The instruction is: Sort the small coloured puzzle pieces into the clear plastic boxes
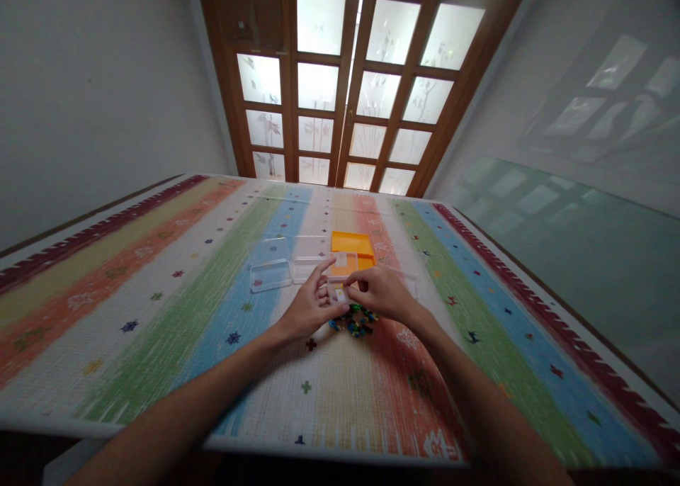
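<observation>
My left hand (311, 303) is at the middle of the table, its thumb and fingers curved around a small clear container (338, 295). Over that container, my right hand (380, 292) has its thumb and forefinger pinched together; anything between them is too small to make out. Just below both hands lies a pile of small green, blue and yellow pieces (357, 323). An open orange case (351, 243) stands behind the hands, with a clear case (343, 265) in front of it. To the left is an open clear plastic case (270, 276).
A striped, patterned cloth (212, 373) covers the large table. Another clear case (308, 269) sits beside my left fingertips. Beyond the far edge are wooden doors with glass panes (321, 86), between pale walls.
</observation>
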`<state>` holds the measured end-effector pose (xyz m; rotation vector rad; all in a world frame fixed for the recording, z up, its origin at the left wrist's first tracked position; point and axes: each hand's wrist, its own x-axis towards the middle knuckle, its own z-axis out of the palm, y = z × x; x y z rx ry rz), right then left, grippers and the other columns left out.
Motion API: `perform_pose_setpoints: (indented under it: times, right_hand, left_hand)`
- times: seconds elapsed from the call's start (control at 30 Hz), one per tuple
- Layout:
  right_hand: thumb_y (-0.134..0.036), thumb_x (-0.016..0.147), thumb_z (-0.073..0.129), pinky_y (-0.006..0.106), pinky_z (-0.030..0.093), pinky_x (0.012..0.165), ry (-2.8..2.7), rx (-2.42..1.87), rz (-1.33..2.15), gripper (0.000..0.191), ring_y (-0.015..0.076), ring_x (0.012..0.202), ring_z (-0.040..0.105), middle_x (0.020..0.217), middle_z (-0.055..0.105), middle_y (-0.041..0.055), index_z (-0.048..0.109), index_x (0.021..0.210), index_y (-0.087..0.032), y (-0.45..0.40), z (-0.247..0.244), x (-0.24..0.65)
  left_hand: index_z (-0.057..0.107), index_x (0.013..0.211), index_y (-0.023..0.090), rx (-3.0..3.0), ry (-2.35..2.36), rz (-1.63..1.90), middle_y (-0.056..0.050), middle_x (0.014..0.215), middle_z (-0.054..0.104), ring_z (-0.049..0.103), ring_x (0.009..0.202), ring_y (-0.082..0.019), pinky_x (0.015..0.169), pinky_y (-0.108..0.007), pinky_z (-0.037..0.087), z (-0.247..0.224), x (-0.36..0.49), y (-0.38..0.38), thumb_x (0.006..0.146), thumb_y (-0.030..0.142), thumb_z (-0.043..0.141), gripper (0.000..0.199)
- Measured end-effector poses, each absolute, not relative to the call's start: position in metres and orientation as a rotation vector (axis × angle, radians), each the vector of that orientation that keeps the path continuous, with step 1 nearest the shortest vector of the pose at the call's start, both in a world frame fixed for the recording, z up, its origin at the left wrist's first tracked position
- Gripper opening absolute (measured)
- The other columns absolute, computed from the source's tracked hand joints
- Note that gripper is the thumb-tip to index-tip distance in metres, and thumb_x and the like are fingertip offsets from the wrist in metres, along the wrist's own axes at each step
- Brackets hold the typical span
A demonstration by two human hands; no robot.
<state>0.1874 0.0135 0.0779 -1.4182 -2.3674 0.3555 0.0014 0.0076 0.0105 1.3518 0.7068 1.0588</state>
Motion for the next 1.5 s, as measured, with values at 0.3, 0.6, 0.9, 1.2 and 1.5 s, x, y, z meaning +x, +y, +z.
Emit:
perform_pose_setpoints:
  times: [0.3, 0.6, 0.9, 1.2, 1.5]
  right_hand:
    - [-0.026, 0.087, 0.058, 0.024, 0.031, 0.057, -2.220, -1.317, 0.325, 0.024, 0.0096, 0.050, 0.044, 0.055, 0.058, -0.0009, 0.080, 0.084, -0.014, 0.013, 0.075, 0.203]
    - [-0.034, 0.092, 0.052, 0.023, 0.031, 0.054, -2.253, -1.229, 0.461, 0.036, 0.0107, 0.051, 0.047, 0.056, 0.061, 0.0014, 0.078, 0.078, -0.013, 0.009, 0.040, 0.231]
    - [-0.023, 0.090, 0.053, 0.027, 0.042, 0.069, -2.679, -1.230, 0.337, 0.040, 0.0180, 0.071, 0.066, 0.090, 0.079, 0.0103, 0.075, 0.123, -0.021, 0.002, 0.034, 0.214]
    - [-0.019, 0.091, 0.052, 0.027, 0.044, 0.073, -2.696, -1.267, 0.338, 0.035, 0.0179, 0.077, 0.068, 0.093, 0.079, 0.0080, 0.076, 0.117, -0.020, 0.001, 0.038, 0.209]
    - [-0.019, 0.091, 0.055, 0.025, 0.039, 0.066, -2.753, -1.244, 0.304, 0.029, 0.0164, 0.070, 0.066, 0.085, 0.078, 0.0064, 0.079, 0.105, -0.021, -0.001, 0.039, 0.203]
  left_hand:
    - [0.033, 0.152, 0.027, 1.338, 0.716, 1.083, -0.011, 0.122, 0.060, 0.070, 0.095, -0.018, 0.087, -0.034, 0.058, 0.010, 0.000, 0.012, 0.069, 0.027, 0.088, 0.100]
    - [0.031, 0.151, 0.026, 1.322, 0.764, 1.220, -0.013, 0.128, 0.062, 0.071, 0.106, -0.023, 0.094, -0.039, 0.058, 0.012, -0.006, 0.023, 0.070, 0.022, 0.085, 0.097]
    - [0.029, 0.151, 0.027, 1.337, 0.769, 1.219, -0.015, 0.131, 0.062, 0.071, 0.105, -0.023, 0.091, -0.038, 0.059, 0.012, -0.007, 0.024, 0.072, 0.022, 0.083, 0.096]
    - [0.033, 0.150, 0.026, 1.387, 0.786, 1.228, -0.015, 0.129, 0.063, 0.072, 0.104, -0.023, 0.091, -0.039, 0.059, 0.012, -0.009, 0.023, 0.073, 0.023, 0.084, 0.093]
    - [0.033, 0.149, 0.025, 1.351, 0.780, 1.220, -0.014, 0.129, 0.063, 0.072, 0.104, -0.023, 0.093, -0.040, 0.059, 0.013, -0.008, 0.022, 0.072, 0.022, 0.084, 0.093]
